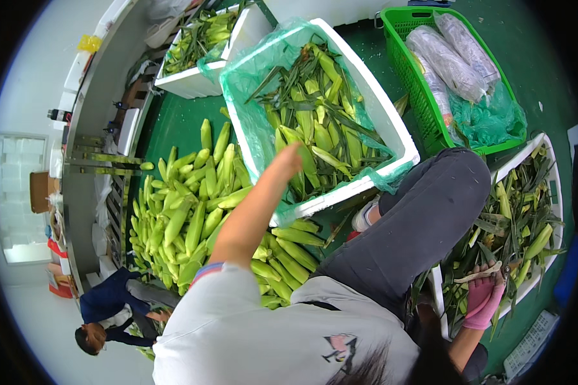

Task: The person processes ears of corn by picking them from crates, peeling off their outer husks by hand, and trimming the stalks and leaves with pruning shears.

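Note:
My left hand (288, 158) is over the white foam box (388, 119) lined with thin green plastic, its partly blurred fingers curled on an ear of corn (307, 163) among green husked ears and loose leaves. At lower right, my right hand (483, 296), in a pink glove, grips pale-handled shears (472, 277) over a white tub (554, 192) of leaves and husk trimmings. A large pile of husked corn (192, 228) lies on the green floor to my left.
Another foam box (189, 83) of corn stands behind; a green basket (422, 112) with wrapped bundles is at upper right. My bent leg (430, 212) lies between box and tub. A person in dark clothing (112, 301) works at lower left, beside a metal rack (103, 157).

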Demonstrator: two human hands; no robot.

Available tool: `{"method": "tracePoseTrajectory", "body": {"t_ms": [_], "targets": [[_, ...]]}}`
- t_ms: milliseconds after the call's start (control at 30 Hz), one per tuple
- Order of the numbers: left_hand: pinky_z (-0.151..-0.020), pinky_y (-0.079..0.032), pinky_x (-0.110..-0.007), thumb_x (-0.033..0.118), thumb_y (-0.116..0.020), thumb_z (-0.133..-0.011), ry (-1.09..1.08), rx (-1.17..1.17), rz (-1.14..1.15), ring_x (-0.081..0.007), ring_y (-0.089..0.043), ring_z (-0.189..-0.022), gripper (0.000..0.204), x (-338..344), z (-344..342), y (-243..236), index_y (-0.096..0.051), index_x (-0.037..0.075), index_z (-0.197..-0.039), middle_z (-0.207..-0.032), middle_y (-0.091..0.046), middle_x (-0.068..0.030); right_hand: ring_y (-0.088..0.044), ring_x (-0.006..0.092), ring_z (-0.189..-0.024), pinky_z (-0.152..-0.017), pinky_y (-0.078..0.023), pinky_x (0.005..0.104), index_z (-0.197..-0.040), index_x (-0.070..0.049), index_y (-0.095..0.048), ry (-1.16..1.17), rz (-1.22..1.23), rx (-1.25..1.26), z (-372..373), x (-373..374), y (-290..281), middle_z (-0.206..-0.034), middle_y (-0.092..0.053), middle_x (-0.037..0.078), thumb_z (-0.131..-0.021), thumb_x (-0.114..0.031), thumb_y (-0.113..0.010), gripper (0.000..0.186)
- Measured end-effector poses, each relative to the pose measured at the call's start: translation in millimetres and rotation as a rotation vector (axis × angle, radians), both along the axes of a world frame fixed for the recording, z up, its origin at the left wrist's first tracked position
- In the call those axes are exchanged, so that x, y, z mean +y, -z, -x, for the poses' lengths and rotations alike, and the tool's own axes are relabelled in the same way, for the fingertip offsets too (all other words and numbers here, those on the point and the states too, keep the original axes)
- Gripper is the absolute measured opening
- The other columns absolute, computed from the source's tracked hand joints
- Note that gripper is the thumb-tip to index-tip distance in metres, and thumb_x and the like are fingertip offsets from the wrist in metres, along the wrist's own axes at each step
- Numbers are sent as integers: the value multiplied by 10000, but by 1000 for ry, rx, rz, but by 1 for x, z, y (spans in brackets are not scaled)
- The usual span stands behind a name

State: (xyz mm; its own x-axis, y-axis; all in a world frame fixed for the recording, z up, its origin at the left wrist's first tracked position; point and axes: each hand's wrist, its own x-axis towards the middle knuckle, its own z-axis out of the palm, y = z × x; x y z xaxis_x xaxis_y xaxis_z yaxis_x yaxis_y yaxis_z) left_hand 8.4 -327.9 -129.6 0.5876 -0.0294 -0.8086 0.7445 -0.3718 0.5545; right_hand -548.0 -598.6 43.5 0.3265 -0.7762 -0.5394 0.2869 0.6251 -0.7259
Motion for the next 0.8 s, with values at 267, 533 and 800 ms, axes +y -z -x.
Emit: {"method": "tracePoseTrajectory", "body": {"t_ms": [267, 533, 800], "targets": [[-900, -472, -476, 408, -736, -780, -534, 45, -245, -333, -494, -1189, 744, -49, 25, 98, -436, -15, -1315, -1311, -489, -209, -502, 247, -1128, -1006, -381, 382, -1363, -21, -420, -84, 21, -2, 1, 6, -21, -1248, -533, 111, -955, -295, -518, 501], [-850, -486, -371, 241, -719, -769, 287, -538, 359, -279, -617, -953, 487, -90, 68, -103, -547, 63, -1189, -1038, -648, -126, -534, 208, -1070, -954, -429, 354, -1373, 4, -378, -59, 316, 279, -26, 27, -40, -1133, -542, 99, -863, -133, -576, 564], [-821, -512, -396, 123, -761, -686, 1326, -1462, 70, -356, -625, -984, 759, -181, 211, -282, -418, 111, -1363, -1128, -610, -148, -548, 264, -1051, -943, -442, 365, -1362, 28, -367, -458, 673, 548, -55, 8, -101, -1140, -547, 156, -699, -260, -764, 825]]}}
